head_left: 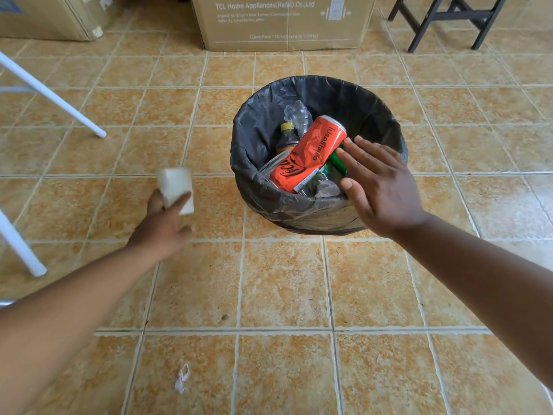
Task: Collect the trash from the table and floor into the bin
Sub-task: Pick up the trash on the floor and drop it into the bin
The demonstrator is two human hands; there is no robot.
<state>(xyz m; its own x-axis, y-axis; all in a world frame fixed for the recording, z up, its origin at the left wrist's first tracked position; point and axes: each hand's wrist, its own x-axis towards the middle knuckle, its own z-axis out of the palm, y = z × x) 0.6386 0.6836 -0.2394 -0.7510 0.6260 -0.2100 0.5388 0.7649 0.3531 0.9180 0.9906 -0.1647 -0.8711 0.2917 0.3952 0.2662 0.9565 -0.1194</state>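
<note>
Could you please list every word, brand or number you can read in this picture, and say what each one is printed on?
"TCL Home Appliances(Hefei) Co.,Ltd": on the cardboard box behind the bin.
Smaller lines under it on the box: too blurred to read.
"Coca", the visible part of a brand script: on the red can in the bin.
Other lettering along the can, and its barcode label: not legible to me.
</note>
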